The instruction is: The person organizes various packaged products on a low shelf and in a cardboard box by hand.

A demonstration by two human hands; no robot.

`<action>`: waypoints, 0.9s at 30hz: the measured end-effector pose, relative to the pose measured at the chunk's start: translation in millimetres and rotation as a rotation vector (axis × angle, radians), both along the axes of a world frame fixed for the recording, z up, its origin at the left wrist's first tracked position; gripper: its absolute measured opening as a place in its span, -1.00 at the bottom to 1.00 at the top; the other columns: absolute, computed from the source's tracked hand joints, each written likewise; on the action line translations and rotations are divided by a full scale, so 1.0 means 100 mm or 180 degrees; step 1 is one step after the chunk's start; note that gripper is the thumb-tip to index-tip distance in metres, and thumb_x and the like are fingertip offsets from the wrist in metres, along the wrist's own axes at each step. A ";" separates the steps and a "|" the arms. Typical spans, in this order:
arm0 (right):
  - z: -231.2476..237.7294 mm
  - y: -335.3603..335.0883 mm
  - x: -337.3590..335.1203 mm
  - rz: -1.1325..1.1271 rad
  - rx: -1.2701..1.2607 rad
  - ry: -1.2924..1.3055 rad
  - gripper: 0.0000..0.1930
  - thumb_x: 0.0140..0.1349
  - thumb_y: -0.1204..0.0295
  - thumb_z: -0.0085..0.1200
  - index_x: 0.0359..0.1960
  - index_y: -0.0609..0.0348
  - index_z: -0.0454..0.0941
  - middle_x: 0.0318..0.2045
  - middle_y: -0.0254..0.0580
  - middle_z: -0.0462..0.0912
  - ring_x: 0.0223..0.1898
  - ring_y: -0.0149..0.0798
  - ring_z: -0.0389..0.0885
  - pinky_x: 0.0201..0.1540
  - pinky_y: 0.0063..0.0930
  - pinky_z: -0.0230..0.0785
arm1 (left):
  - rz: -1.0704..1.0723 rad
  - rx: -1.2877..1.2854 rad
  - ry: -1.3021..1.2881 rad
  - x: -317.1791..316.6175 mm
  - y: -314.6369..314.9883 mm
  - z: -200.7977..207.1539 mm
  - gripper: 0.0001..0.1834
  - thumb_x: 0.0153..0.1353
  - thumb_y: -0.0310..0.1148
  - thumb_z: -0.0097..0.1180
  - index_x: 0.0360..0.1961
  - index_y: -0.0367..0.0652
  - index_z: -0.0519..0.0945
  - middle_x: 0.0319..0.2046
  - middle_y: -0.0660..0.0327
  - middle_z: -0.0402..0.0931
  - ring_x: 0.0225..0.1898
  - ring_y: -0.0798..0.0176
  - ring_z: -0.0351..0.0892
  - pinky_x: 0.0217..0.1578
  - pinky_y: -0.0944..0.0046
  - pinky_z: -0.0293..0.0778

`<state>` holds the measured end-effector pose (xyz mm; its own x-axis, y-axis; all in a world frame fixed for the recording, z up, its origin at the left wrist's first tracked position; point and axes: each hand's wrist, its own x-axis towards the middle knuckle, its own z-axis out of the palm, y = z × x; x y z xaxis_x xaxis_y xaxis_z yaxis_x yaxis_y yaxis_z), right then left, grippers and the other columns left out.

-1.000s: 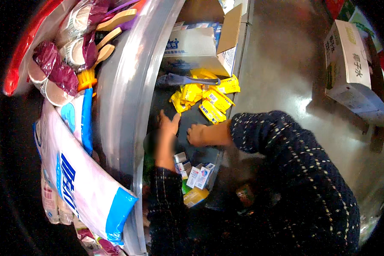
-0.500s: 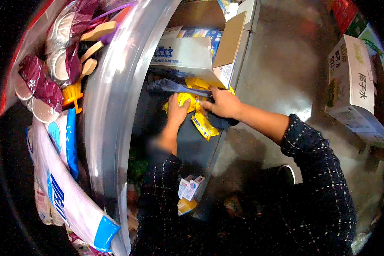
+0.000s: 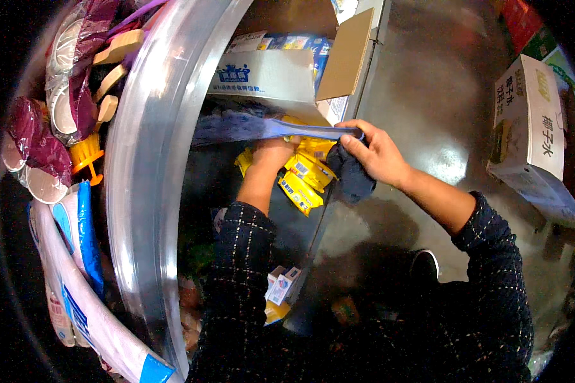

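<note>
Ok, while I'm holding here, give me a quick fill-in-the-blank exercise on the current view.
1. The right hand holds the long blue strip by its ____ end, as pictured.
2. The left hand is down among small packets coloured ____.
3. Beyond the packets, the carton with blue packs showing inside and a brown flap sticking up has been left ____, not closed.

Missing words: right; yellow; open.

The band at the right fingers is blue-grey, the packets left of them yellow. The carton beyond them is white with blue print, the sleeves black, white-checked.
</note>
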<state>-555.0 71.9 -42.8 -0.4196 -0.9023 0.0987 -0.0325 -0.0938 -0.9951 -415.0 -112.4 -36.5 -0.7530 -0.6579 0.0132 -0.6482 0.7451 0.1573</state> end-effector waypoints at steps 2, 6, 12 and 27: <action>-0.28 -0.04 -0.02 0.0158 0.0015 -0.0322 -0.71 0.30 0.24 -0.03 -0.09 0.18 0.47 -0.36 -0.33 0.56 -0.28 -0.44 0.46 -0.16 -0.46 0.36 | -0.0160 0.0114 -0.0259 0.12 -0.09 -0.01 -0.49 0.02 -0.11 0.21 0.01 -0.04 0.48 -0.04 -0.01 0.48 -0.02 -0.09 0.47 -0.01 0.03 0.39; -0.74 -0.16 0.01 0.0420 0.0253 -0.1071 -0.72 0.32 0.22 -0.06 -0.11 0.14 0.48 -0.34 -0.40 0.52 -0.26 -0.47 0.42 -0.13 -0.53 0.32 | 0.0277 0.0519 -0.0690 0.18 -0.16 -0.08 -0.44 -0.04 0.02 0.26 -0.09 -0.14 0.56 -0.04 -0.05 0.47 0.02 -0.15 0.39 0.05 -0.02 0.30; -0.84 -0.04 0.88 -0.0061 0.0536 -0.0974 -0.57 0.29 0.25 -0.02 0.08 0.28 0.31 -0.14 -0.13 0.49 -0.07 -0.25 0.45 0.06 -0.42 0.29 | -0.0721 0.0136 -0.0427 1.02 -0.23 -0.25 -0.48 -0.06 -0.12 0.29 -0.05 -0.08 0.55 -0.03 0.01 0.40 0.06 -0.13 0.27 0.10 0.02 0.22; -0.74 -0.56 1.89 0.1561 0.0501 -0.1105 -0.74 0.28 0.25 0.01 -0.15 0.17 0.47 -0.30 -0.23 0.55 -0.18 -0.35 0.44 -0.08 -0.41 0.32 | 0.1308 0.0180 -0.0484 2.91 0.30 0.10 -0.48 0.00 -0.46 0.13 0.05 -0.19 0.38 0.00 -0.12 0.34 0.15 -0.17 0.23 0.15 0.02 0.21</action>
<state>-366.4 15.6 -116.5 0.0639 -0.9908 -0.1192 0.3053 0.1331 -0.9429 -124.0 -82.3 -26.7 -0.4194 -0.8995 -0.1222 -0.9077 0.4137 0.0704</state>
